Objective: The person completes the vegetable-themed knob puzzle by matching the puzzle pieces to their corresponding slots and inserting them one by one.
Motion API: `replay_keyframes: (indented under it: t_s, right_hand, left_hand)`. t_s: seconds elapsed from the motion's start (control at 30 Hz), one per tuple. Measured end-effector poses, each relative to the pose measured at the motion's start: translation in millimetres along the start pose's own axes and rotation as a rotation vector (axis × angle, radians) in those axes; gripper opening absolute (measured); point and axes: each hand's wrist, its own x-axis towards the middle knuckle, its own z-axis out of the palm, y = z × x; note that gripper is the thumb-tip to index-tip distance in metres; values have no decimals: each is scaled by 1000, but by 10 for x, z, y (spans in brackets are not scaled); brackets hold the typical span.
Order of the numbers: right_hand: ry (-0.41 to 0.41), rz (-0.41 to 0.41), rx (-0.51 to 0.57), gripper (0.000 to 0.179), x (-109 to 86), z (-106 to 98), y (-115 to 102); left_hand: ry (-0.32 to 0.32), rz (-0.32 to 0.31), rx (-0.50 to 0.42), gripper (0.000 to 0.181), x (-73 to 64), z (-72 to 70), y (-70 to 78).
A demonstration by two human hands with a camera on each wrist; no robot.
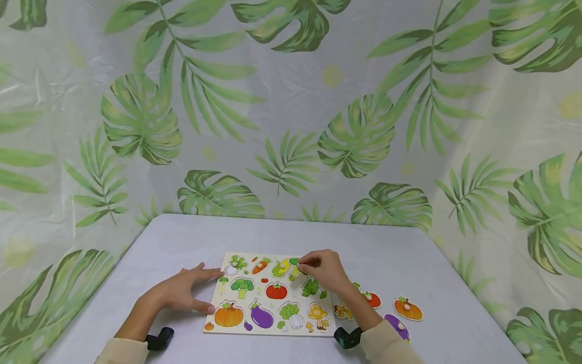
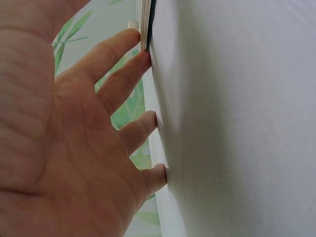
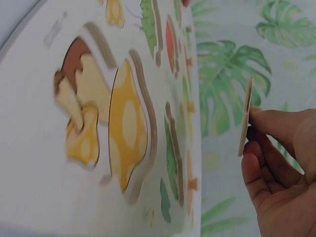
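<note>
A wooden vegetable puzzle board (image 1: 254, 331) lies flat on the table. My left hand (image 1: 182, 289) is spread at its left side, thumb and fingertips touching the edge; in the left wrist view the lower fingertips rest on the white tabletop. Above the board's upper right part, my right hand (image 1: 325, 270) pinches a thin puzzle piece (image 3: 245, 118) between thumb and fingers. Edge-on in the right wrist view, it stands apart from the board; its picture is mostly hidden. Knobbed carrot (image 1: 260, 266) and corn (image 1: 281, 268) pieces sit in the board's top row.
Right of the board lie loose pieces: a tomato (image 1: 372, 300), a pumpkin (image 1: 408, 308), an eggplant (image 1: 397, 327) and a mushroom (image 1: 340, 311), partly behind the right forearm. A leaf-patterned curtain (image 1: 291, 126) stands behind the white table (image 1: 191, 232).
</note>
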Motion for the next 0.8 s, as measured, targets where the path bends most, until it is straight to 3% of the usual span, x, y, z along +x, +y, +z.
replay_keyframes:
  t_s: [0.8]
  right_hand:
    - [-85, -71, 63, 7, 103, 485, -301]
  left_hand:
    - [4, 10, 6, 94, 8, -2, -33]
